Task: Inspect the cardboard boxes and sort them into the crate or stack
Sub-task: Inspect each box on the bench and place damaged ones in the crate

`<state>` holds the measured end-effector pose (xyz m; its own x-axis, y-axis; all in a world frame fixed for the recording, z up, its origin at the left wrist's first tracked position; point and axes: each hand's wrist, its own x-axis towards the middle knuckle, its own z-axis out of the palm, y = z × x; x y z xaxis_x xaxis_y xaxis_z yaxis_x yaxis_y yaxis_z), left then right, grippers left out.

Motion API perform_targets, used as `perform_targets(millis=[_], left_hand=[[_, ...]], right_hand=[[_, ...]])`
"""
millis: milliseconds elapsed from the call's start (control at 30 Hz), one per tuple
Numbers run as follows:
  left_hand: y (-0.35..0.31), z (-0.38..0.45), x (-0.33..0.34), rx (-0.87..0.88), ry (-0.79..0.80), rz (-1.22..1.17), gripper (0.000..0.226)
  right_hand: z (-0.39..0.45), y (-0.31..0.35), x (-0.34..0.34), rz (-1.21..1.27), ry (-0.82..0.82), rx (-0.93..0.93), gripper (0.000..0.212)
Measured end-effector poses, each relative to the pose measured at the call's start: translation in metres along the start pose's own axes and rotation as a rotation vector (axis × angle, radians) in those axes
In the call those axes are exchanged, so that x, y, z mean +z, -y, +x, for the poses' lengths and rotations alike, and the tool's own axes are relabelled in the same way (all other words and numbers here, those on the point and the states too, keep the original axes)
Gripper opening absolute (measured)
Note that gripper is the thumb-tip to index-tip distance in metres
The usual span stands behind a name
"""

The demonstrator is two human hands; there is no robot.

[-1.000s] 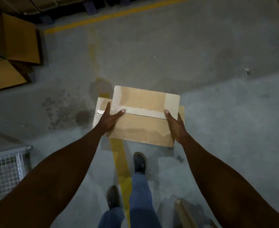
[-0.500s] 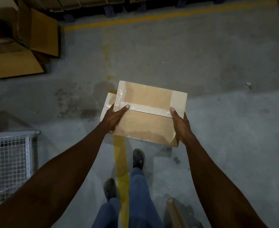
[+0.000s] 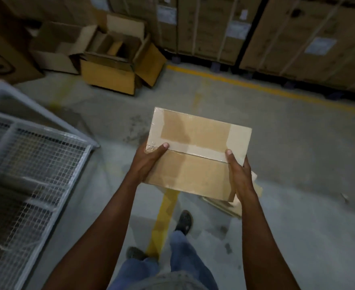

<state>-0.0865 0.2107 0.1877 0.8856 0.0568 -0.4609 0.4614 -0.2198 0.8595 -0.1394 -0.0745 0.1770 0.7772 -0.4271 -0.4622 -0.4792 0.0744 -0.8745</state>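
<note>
Head view, looking down at a concrete floor (image 3: 298, 164): at the left edge stands a white wire-mesh crate (image 3: 36, 164), its rim and mesh wall blurred, and what lies inside it cannot be made out. Beyond it, toward the far left corner of the floor, sits an open cardboard carton (image 3: 109, 78) with its flaps spread, beside other brown cartons. A yellow floor line (image 3: 164, 222) runs up the middle of the floor between the person's two shoes and under the held box. The left hand (image 3: 149, 162) grips the left end of a sealed cardboard box (image 3: 195, 153), thumb laid on the top across the clear tape seam, the fingers hidden under the box. The box is carried in the air above the floor at the middle of the view, to the right of the crate and apart from it, its top face toward the camera, with a strip of tape along the centre seam. The right hand (image 3: 240, 174) clasps the right end, thumb on the tape, fingers wrapped down the side. Just beneath this hand a lower piece of cardboard (image 3: 231, 208) shows; whether it touches the box cannot be told. Along the far edge of the floor stands a row of tall strapped cartons (image 3: 298, 34) with labels.
</note>
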Motion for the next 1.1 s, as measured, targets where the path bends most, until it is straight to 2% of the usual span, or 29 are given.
perform_targets(millis=[133, 367, 500, 567, 667, 767, 867, 1100], left_hand=[[0.009, -0.036, -0.091, 0.039, -0.143, -0.102, 0.054], [0.033, -0.118, -0.243, 0.024, -0.364, -0.263, 0.034], [0.059, -0.167, -0.329, 0.028, -0.542, -0.298, 0.044], [0.076, -0.190, -0.369, 0.046, -0.616, -0.335, 0.048], [0.098, -0.224, -0.422, 0.054, -0.710, -0.388, 0.053], [0.118, -0.257, -0.468, 0.036, -0.807, -0.454, 0.044], [0.131, -0.285, -0.504, 0.023, -0.895, -0.483, 0.040], [0.151, -0.312, -0.564, -0.026, -1.070, -0.476, 0.073]], right_hand=[[-0.047, 0.031, 0.072, -0.043, 0.143, -0.060, 0.046], [-0.131, 0.050, 0.209, -0.090, 0.370, -0.135, 0.048], [-0.183, 0.055, 0.294, -0.134, 0.528, -0.199, 0.037], [-0.210, 0.056, 0.336, -0.166, 0.617, -0.230, 0.045], [-0.249, 0.057, 0.398, -0.231, 0.742, -0.277, 0.072], [-0.290, 0.059, 0.453, -0.268, 0.873, -0.327, 0.079], [-0.322, 0.062, 0.500, -0.301, 0.971, -0.372, 0.077], [-0.368, 0.081, 0.601, -0.303, 1.164, -0.423, 0.046]])
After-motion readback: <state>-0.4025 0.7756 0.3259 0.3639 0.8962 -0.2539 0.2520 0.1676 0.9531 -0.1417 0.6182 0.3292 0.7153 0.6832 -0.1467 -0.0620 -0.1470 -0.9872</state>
